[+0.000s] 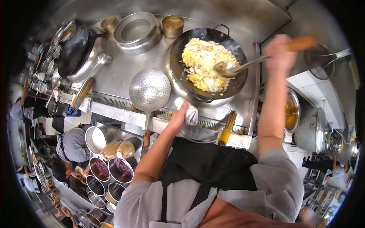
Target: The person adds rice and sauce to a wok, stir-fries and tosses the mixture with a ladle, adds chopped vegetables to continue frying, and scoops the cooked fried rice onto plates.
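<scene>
A black wok (pixel 237 85) sits on the steel range, with a heap of rice mixed with yellow egg (pixel 201 57) in it. My right hand (pixel 279 53), smeared by motion, is closed around a metal ladle (pixel 245 67) below its wooden handle end. The ladle's bowl rests over the right part of the rice. At the wok's near left rim, my left hand (pixel 180 116) grips a folded white cloth (pixel 192 114); whether the cloth touches the wok handle I cannot tell. A perforated strainer (pixel 150 89) lies left of the wok, its wooden handle pointing toward me.
A bamboo brush (pixel 229 127) stands at the range's front edge. Steel pots (pixel 137 30) line the back. Several metal tubs (pixel 99 169) are at lower left, beside a co-worker in grey (pixel 76 144). A pan of orange liquid (pixel 292 111) is at right.
</scene>
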`<state>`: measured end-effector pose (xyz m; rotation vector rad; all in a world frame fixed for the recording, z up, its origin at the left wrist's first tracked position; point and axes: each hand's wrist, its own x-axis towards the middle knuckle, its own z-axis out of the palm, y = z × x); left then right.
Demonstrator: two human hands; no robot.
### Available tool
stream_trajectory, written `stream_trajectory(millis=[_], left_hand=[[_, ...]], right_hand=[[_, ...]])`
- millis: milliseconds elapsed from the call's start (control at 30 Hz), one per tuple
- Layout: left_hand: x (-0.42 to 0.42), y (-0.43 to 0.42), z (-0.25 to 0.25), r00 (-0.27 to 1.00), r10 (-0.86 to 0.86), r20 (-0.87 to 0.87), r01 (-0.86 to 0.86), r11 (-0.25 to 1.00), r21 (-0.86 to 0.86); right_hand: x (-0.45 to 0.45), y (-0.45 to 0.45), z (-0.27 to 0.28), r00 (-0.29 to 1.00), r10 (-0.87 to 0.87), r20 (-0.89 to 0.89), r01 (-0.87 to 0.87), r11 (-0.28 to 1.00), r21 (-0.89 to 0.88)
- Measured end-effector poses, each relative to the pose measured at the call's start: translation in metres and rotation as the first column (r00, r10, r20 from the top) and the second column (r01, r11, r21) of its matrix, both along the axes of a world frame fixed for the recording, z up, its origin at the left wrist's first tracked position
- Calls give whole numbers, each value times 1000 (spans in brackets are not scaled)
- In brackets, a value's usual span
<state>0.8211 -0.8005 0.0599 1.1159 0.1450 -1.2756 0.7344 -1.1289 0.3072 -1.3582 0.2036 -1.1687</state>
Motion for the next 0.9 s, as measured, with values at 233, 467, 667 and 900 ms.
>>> stream_trajectory(millis=[233, 467, 667, 900], left_hand=[[-6, -70, 4, 999, -3, -54, 2, 1000, -21], [8, -103, -15, 994, -76, 73, 62, 982, 179], [-55, 2, 44, 997, 70, -19, -69, 996, 57], [-15, -43, -19, 999, -22, 39, 25, 998, -58]], right_hand=[[15, -28, 37, 990, 103, -98, -104, 995, 3], [71, -31, -62, 985, 159, -61, -144, 968, 204], [12, -14, 155, 994, 110, 9, -110, 979, 173], [80, 40, -27, 948, -199, -248, 245, 954, 173]])
